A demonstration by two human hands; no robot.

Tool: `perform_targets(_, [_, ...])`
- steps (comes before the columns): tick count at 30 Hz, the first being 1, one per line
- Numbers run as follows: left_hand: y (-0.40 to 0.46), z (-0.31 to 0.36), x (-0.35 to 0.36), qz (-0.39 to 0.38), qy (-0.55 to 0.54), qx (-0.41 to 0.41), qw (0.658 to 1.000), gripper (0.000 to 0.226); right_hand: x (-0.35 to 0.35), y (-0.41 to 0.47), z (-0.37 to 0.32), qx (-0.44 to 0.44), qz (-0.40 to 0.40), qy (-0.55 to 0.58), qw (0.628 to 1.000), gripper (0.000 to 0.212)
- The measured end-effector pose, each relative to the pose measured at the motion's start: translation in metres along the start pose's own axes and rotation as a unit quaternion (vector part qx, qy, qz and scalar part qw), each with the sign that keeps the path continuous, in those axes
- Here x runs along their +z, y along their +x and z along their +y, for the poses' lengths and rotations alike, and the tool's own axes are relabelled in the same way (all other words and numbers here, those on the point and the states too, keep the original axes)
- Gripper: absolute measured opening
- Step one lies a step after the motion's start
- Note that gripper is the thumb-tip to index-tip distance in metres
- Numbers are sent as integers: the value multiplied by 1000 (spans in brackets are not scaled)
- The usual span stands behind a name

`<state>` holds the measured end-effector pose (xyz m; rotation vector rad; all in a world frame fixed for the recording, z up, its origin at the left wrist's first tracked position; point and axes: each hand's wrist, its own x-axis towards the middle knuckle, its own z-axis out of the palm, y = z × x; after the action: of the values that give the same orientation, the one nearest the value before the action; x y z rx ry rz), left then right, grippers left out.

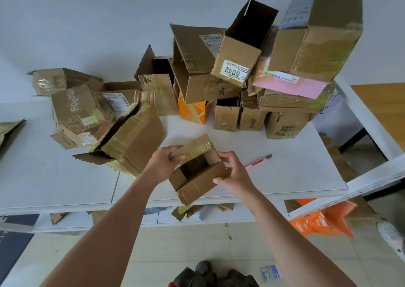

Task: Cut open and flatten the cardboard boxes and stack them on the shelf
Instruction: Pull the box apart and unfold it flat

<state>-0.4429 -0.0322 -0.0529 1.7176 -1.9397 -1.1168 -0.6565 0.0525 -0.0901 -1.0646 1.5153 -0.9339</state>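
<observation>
Left hand [163,163] and right hand [235,174], arms outstretched, each gripping small open box [197,177] sides.

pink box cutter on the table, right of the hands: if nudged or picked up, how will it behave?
The pink box cutter lies flat on the smooth white table, so a nudge would probably slide or spin it, not roll it. It looks slim and rigid, likely light, so a fingertip pinch should do. I cannot tell whether the blade at its dark tip is out, so grip the pink body.
</observation>
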Motion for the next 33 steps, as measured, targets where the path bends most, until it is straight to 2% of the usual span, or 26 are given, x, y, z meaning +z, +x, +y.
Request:
perform_targets(3, [0,-1,-2,-13,6,-2,1000,34,7,9,-11,-37,38,-85,995,68])
perform_targets(6, [-2,-3,-1,-15,73,45,996,34,15,18,-19,-61,46,-125,989,86])
perform_targets(10, [-9,-7,1,87,130,112,981,35,11,16,-23,-64,-1,-111,992,90])
perform_targets(14, [-20,-11,1,184,241,182,935,40,12,6,-16,-59,-17,-79,995,86])
perform_targets(16, [-23,-13,2,170,280,187,926,59,13,4,-16,-52,-12,-70,996,87])
perform_targets(18, [-24,-13,2,150,297,159,930,66,14,4,-18,-46,-10,-74,996,88])
perform_targets(23, [-19,0,-4,107,247,131,954,57,14,6,-22,-41,-6,-73,997,86])
perform_targets(29, [-24,-7,-26,62,197,164,965,48,17,6,-20,-43,-4,-75,996,83])
perform_targets(30, [-24,-6,-29,52,194,168,965,44,17,7,-19,-44,-5,-79,996,83])
perform_targets(32, [-24,-2,-33,50,176,182,966,19,18,7,-18,-43,-6,-90,995,86])
perform_targets(33, [-23,1,-35,57,164,186,967,19,18,7,-18,-41,-5,-95,995,88])
